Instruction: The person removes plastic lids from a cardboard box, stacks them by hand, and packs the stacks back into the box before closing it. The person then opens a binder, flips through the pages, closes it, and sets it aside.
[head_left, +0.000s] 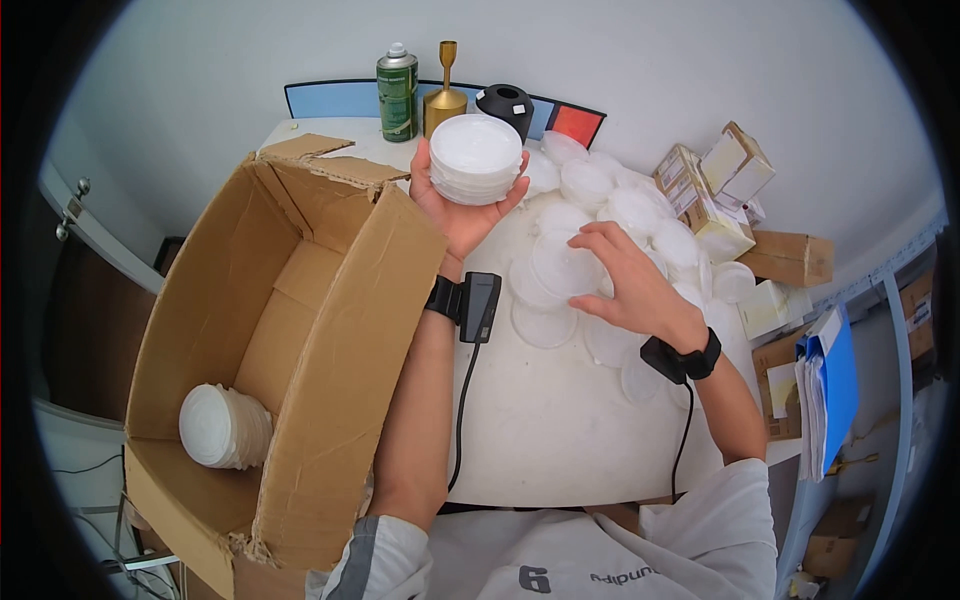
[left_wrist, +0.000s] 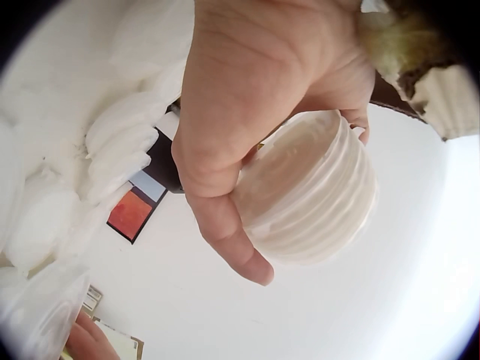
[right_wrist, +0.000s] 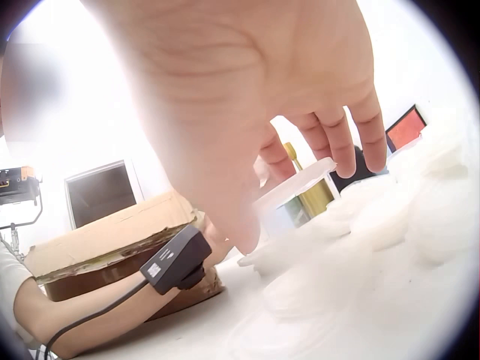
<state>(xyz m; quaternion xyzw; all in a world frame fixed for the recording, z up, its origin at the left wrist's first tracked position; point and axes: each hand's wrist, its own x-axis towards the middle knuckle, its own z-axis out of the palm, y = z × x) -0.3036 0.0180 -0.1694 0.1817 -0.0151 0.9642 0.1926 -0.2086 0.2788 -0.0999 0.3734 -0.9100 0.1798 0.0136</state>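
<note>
By the left hand, a short stack of round white plastic lids is gripped above the white table; by the right hand, a single translucent round plastic lid is pinched between thumb and fingers, over a loose pile of similar lids; another white stack is contained in the open brown cardboard box.

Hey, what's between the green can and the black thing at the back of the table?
A gold stand, partly hidden behind the held stack of white discs; the head view shows it.
</note>
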